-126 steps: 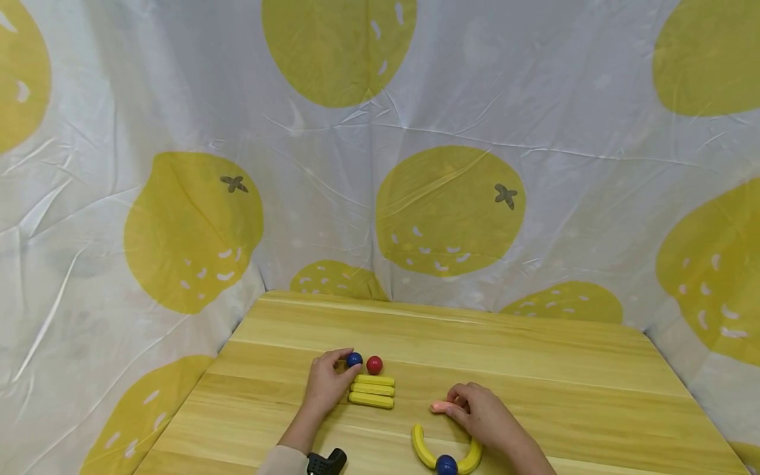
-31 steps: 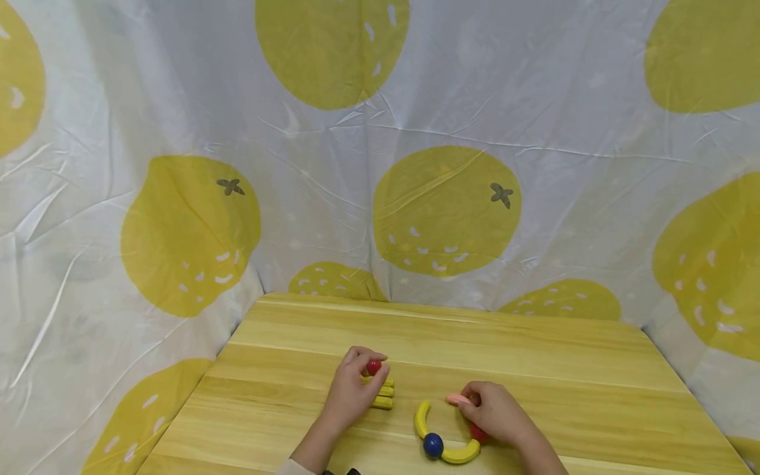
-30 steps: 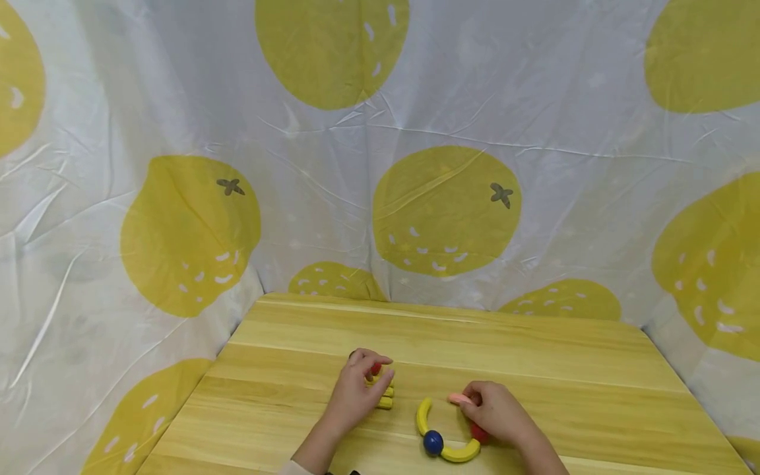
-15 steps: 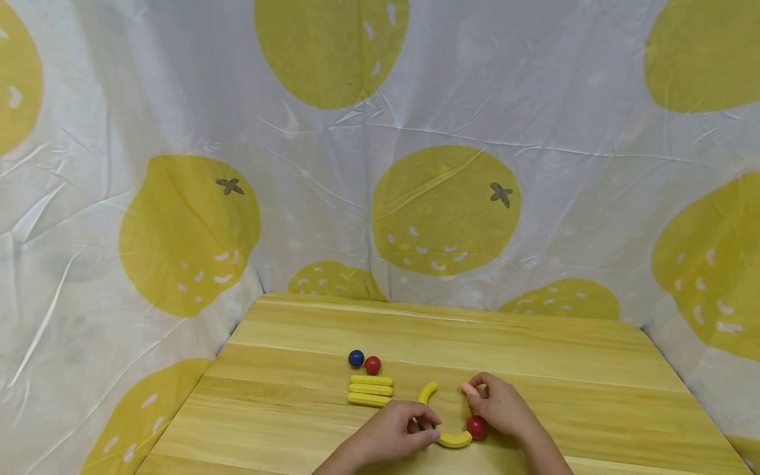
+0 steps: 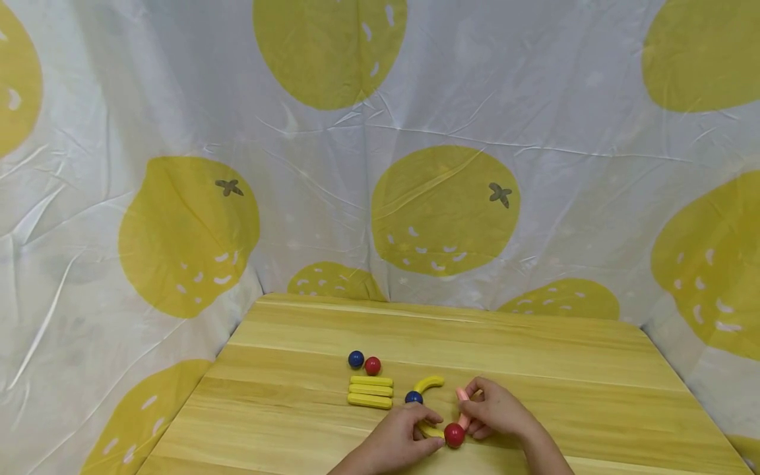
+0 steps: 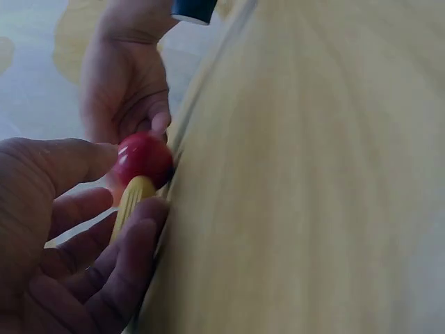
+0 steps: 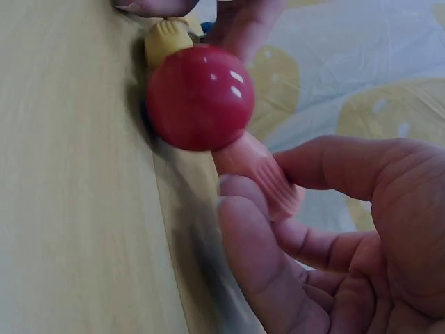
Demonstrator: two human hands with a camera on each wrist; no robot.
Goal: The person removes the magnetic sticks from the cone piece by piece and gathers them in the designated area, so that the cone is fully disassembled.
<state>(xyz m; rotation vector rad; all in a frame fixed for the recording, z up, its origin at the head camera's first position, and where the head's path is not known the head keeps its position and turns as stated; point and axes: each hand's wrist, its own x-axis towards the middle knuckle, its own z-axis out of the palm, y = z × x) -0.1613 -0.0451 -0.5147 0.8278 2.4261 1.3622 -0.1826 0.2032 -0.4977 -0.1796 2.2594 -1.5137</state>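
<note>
A curved chain of magnetic pieces lies in front of me in the head view. It runs from a yellow curved rod through a blue ball, a second yellow curved rod and a red ball to a pink curved rod. My left hand pinches the second yellow rod, partly hiding it. Between thumb and fingers, my right hand holds the pink rod. In the right wrist view the red ball touches the pink rod's end; the yellow rod's end meets its other side.
Left of the chain, three straight yellow rods lie side by side on the wooden table. Behind them sit a loose blue ball and a loose red ball. A lemon-print curtain hangs behind the table.
My left hand has left the loose balls and straight rods and now grips the chain's yellow rod. The chain has turned clockwise: its blue ball moved up-left, its red ball toward the front.
</note>
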